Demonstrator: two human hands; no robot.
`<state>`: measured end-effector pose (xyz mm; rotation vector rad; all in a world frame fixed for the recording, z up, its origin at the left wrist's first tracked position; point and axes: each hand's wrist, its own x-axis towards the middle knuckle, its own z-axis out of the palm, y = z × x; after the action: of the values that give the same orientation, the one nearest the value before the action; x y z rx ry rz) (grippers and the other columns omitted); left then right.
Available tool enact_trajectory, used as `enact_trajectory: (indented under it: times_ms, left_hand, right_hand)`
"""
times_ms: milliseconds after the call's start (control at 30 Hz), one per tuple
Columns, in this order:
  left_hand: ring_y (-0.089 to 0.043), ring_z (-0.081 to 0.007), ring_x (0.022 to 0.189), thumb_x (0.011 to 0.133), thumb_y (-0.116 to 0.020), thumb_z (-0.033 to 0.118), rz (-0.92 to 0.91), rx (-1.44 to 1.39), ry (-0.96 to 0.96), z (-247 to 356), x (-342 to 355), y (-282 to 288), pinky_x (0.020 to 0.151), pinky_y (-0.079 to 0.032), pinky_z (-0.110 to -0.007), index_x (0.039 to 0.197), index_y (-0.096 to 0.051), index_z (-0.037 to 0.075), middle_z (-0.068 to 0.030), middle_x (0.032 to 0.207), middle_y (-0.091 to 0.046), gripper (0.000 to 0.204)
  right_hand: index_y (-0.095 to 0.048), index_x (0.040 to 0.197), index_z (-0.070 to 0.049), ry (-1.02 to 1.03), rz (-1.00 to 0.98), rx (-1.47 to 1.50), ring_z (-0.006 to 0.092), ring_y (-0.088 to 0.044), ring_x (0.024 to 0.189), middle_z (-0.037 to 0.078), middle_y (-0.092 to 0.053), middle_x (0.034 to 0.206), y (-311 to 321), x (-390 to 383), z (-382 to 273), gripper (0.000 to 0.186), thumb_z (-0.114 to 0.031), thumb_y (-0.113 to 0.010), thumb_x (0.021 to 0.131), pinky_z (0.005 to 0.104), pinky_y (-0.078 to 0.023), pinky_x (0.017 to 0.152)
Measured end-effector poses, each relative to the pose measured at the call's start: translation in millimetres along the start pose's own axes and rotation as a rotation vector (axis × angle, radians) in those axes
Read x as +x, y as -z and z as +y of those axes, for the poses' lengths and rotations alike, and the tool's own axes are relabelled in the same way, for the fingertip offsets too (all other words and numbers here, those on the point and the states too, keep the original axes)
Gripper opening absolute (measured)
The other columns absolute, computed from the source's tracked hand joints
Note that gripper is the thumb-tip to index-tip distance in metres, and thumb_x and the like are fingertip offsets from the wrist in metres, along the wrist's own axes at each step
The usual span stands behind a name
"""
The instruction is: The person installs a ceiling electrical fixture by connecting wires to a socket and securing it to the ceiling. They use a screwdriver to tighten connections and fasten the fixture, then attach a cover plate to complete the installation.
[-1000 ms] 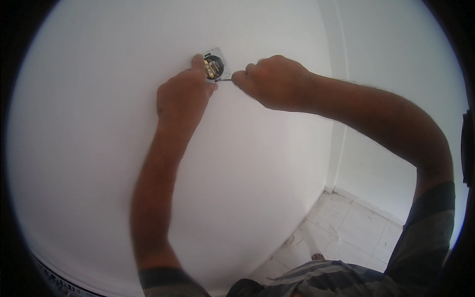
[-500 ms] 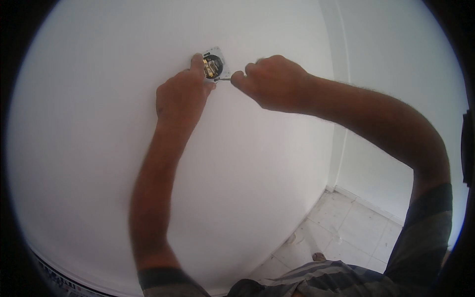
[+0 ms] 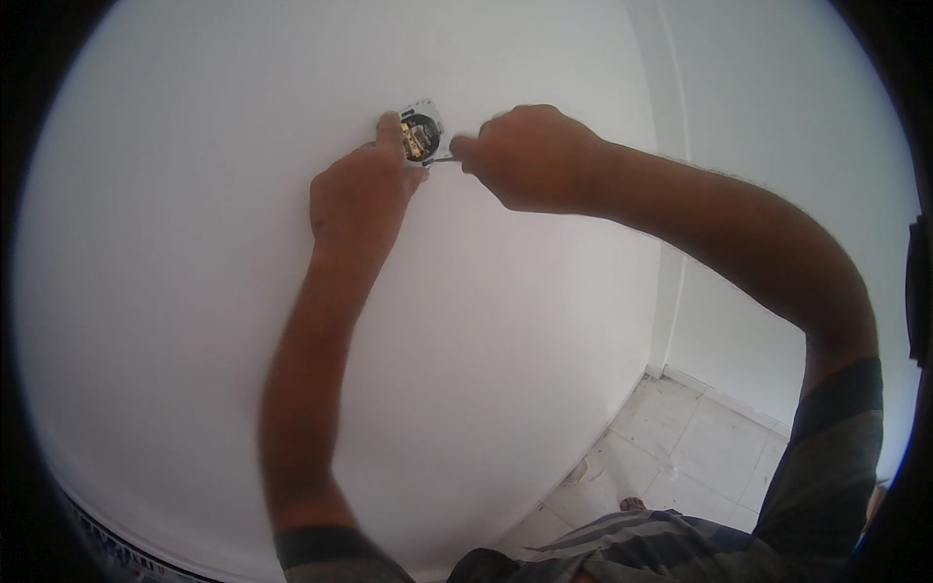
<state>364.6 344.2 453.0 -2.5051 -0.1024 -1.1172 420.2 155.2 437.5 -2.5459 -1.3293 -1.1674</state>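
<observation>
A wall socket without its cover (image 3: 422,138) sits against the white wall, its metal frame plate and brass contacts exposed. My left hand (image 3: 360,189) grips the left and lower edges of that plate, thumb and fingers on either side. From the right, my right hand (image 3: 535,155) is closed round a screwdriver (image 3: 444,160), of which only the thin shaft shows. The shaft reaches the plate's lower right part; its handle is hidden inside my fist. Whether the tip sits in a screw is too small to tell.
White wall (image 3: 466,369) fills most of the view and meets a second wall (image 3: 777,107) at a corner on the right. Pale floor tiles (image 3: 680,437) lie below. Some unclear dark-and-white items (image 3: 126,554) are at the lower left edge.
The screwdriver and my right fist have turned slightly at the plate's lower right. My left hand keeps its hold on the socket; the view has shifted a little.
</observation>
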Motion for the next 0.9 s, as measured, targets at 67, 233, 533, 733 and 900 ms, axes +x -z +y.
enact_trajectory:
  times_ms: [67, 233, 533, 733, 900]
  left_hand:
    - [-0.076, -0.0281, 0.09, 0.092, -0.075, 0.042, 0.004, 0.004, -0.01, 2, 0, 0, 0.072, -0.061, -0.042, 0.144, -0.049, 0.011, -0.0122, 0.1, -0.075, 0.066]
    - [-0.075, -0.0294, 0.088, 0.093, -0.075, 0.038, -0.061, 0.008, -0.01, 1, -2, 9, 0.074, -0.061, -0.043, 0.147, -0.047, 0.01, -0.0143, 0.097, -0.075, 0.067]
    - [-0.075, -0.0301, 0.088, 0.091, -0.077, 0.035, -0.061, 0.015, -0.011, -2, 2, 8, 0.076, -0.06, -0.043, 0.152, -0.045, 0.012, -0.015, 0.095, -0.075, 0.072]
    - [-0.075, -0.0289, 0.087, 0.09, -0.077, 0.036, -0.04, 0.029, -0.005, -2, -1, 6, 0.074, -0.06, -0.043, 0.15, -0.047, 0.012, -0.0137, 0.095, -0.075, 0.071]
    - [-0.075, -0.0293, 0.084, 0.09, -0.078, 0.036, -0.044, 0.041, -0.012, -2, -2, 5, 0.072, -0.06, -0.043, 0.149, -0.048, 0.012, -0.013, 0.093, -0.075, 0.07]
  right_hand:
    - [-0.066, 0.1, -0.003, -0.205, -0.029, 0.363, 0.0302, -0.069, 0.074, 0.015, -0.07, 0.082, 6, 5, 2, 0.012, -0.011, -0.061, 0.095, 0.046, -0.054, 0.069]
    - [-0.067, 0.096, -0.001, -0.237, -0.021, 0.441, 0.0308, -0.07, 0.075, 0.016, -0.071, 0.085, 7, 8, 1, 0.011, -0.01, -0.061, 0.093, 0.0458, -0.054, 0.068]
    - [-0.065, 0.101, -0.001, -0.224, -0.053, 0.393, 0.0375, -0.069, 0.079, 0.017, -0.067, 0.083, 0, 12, 0, 0.013, -0.008, -0.062, 0.09, 0.0485, -0.057, 0.072]
    - [-0.067, 0.1, -0.001, -0.14, 0.023, 0.332, 0.0364, -0.069, 0.086, 0.017, -0.067, 0.087, -5, 1, -1, 0.011, -0.007, -0.064, 0.091, 0.0457, -0.058, 0.072]
    - [-0.067, 0.102, -0.001, 0.27, 0.025, -0.249, 0.0279, -0.07, 0.084, 0.016, -0.066, 0.086, -7, -6, 11, 0.011, -0.006, -0.064, 0.092, 0.0388, -0.059, 0.066]
